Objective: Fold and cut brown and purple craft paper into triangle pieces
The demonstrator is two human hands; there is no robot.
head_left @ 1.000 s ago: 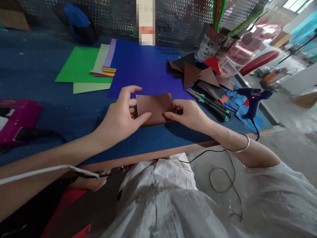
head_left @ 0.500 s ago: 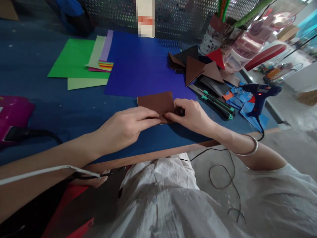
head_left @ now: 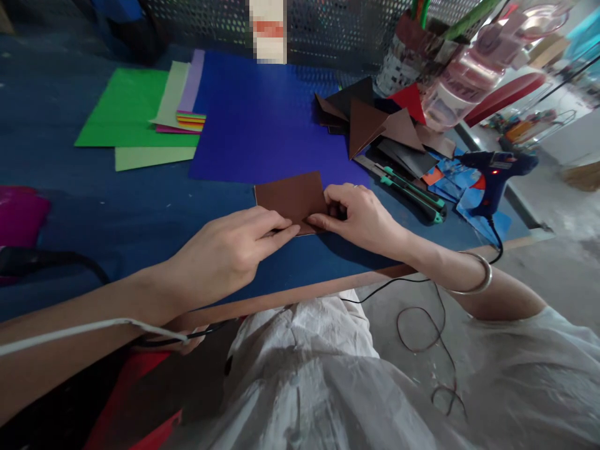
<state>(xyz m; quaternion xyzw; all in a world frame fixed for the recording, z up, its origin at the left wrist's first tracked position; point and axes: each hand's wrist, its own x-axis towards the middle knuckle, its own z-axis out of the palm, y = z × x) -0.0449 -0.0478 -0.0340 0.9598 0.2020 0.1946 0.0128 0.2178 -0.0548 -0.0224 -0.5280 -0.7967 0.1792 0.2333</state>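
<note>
Just below the blue sheet (head_left: 262, 119), both hands' fingers pinch the brown paper (head_left: 291, 195), folded once, its crease half pressed

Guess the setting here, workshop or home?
Likely a craft workshop bench: loose coloured paper sheets, a plugged-in glue gun, a utility knife, and both hands pressing a folded brown sheet.

text: none legible | clear tape rolls (head_left: 462, 84): print blurred | pixelated label (head_left: 267, 30): unreadable
</note>
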